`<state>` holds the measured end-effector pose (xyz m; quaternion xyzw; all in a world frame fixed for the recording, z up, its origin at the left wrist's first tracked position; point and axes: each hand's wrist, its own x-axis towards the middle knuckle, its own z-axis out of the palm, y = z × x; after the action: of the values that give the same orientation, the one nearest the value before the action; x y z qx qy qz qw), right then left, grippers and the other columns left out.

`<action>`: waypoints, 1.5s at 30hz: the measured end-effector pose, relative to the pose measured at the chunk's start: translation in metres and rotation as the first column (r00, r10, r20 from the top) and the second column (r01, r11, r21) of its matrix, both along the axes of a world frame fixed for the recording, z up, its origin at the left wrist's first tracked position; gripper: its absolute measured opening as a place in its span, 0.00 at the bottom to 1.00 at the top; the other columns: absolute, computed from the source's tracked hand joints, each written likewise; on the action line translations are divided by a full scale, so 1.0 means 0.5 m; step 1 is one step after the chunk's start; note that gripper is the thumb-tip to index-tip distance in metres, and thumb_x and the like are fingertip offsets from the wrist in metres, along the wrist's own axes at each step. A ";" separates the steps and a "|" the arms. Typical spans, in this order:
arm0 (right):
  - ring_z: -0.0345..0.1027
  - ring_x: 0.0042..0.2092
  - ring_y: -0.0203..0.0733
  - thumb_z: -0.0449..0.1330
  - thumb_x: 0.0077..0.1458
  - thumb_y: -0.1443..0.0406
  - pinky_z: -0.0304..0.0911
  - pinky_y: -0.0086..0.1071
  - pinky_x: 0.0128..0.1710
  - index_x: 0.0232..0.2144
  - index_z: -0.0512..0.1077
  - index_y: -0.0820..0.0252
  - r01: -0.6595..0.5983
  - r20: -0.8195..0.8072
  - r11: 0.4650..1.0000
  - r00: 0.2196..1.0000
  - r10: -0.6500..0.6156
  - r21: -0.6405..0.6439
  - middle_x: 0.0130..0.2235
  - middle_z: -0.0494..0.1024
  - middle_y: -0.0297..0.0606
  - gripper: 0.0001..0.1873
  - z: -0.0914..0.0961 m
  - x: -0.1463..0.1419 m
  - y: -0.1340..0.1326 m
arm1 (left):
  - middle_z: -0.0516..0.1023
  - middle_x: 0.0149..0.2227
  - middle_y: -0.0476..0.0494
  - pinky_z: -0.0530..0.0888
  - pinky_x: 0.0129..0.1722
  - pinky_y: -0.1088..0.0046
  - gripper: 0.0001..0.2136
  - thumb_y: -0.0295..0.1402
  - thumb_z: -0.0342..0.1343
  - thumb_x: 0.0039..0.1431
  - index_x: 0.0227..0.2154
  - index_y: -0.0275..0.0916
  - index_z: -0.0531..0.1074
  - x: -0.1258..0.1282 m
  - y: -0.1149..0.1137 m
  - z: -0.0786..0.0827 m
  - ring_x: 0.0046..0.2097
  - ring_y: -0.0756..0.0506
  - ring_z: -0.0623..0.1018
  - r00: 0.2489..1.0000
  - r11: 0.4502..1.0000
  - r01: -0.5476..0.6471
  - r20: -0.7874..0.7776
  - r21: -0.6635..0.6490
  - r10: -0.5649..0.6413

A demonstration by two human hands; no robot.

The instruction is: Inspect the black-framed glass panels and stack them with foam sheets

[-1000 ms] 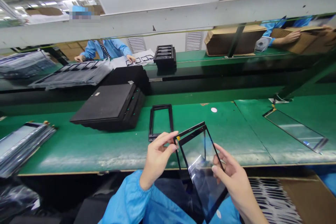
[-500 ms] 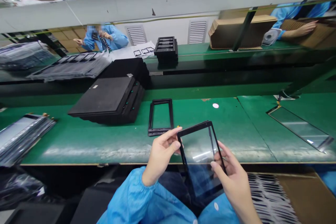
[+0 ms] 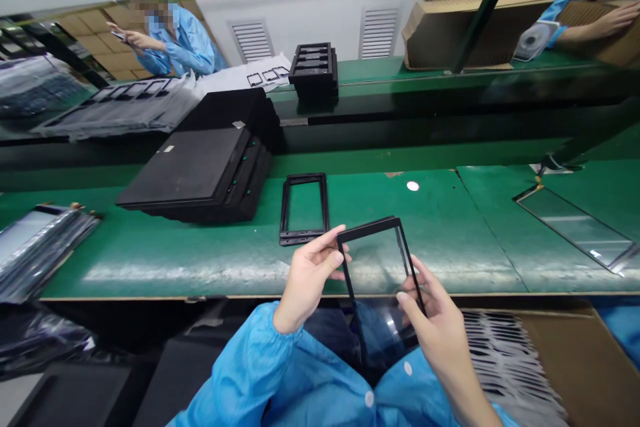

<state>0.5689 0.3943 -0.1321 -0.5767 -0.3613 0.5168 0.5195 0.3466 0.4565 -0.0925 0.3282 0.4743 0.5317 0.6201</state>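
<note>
Pinching a black-bordered, clear rectangular panel [image 3: 376,270]: left hand [image 3: 311,280] at left edge, right hand [image 3: 438,323] at right. Best squeeze lightly, rim only.

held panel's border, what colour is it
Black; the border shows best in the head view.
</note>
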 end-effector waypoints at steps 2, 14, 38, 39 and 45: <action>0.70 0.33 0.37 0.71 0.60 0.55 0.71 0.27 0.28 0.68 0.70 0.54 -0.004 0.021 1.000 1.000 0.004 0.006 0.41 0.75 0.36 0.36 -0.005 0.000 -0.002 | 0.86 0.39 0.39 0.80 0.26 0.80 0.28 0.40 0.77 0.51 0.56 0.42 0.83 0.002 0.000 0.001 0.38 0.44 0.85 1.000 1.000 0.002 -0.004 0.001 -0.002; 0.82 0.51 0.52 0.65 0.67 0.56 0.77 0.46 0.53 0.59 0.78 0.50 -0.078 0.254 0.972 0.967 0.020 0.223 0.52 0.85 0.45 0.21 0.058 0.057 0.058 | 0.89 0.34 0.39 0.82 0.27 0.78 0.21 0.35 0.73 0.54 0.51 0.37 0.85 0.002 -0.026 0.020 0.38 0.38 0.90 0.983 0.995 0.098 -0.156 0.009 -0.096; 0.85 0.35 0.46 0.70 0.59 0.56 0.80 0.36 0.40 0.51 0.83 0.57 -0.318 -0.006 0.943 0.947 0.320 0.102 0.31 0.89 0.37 0.20 0.104 0.019 0.083 | 0.89 0.46 0.42 0.81 0.53 0.60 0.22 0.34 0.60 0.68 0.63 0.47 0.77 0.030 -0.032 0.077 0.47 0.38 0.88 0.504 0.751 0.657 -0.778 0.064 -0.375; 0.86 0.38 0.48 0.69 0.60 0.54 0.80 0.38 0.44 0.50 0.84 0.57 -0.343 0.012 0.937 0.939 0.343 0.072 0.35 0.89 0.40 0.20 0.101 0.029 0.084 | 0.90 0.42 0.44 0.82 0.48 0.65 0.20 0.34 0.59 0.69 0.62 0.47 0.77 0.030 -0.032 0.077 0.41 0.41 0.89 0.535 0.765 0.644 -0.727 0.021 -0.431; 0.84 0.45 0.62 0.67 0.55 0.39 0.76 0.51 0.53 0.35 0.88 0.56 -0.257 0.164 0.957 0.947 0.277 -0.133 0.39 0.89 0.49 0.28 0.061 0.128 0.072 | 0.88 0.48 0.35 0.76 0.25 0.80 0.20 0.38 0.58 0.70 0.61 0.39 0.76 -0.001 -0.046 0.053 0.36 0.44 0.89 0.864 0.941 0.336 -0.382 -0.049 -0.328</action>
<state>0.6331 0.4303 -0.1016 -0.5945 -0.4531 0.5468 0.3772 0.3463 0.4338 -0.0659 0.5084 0.5179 0.3469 0.5940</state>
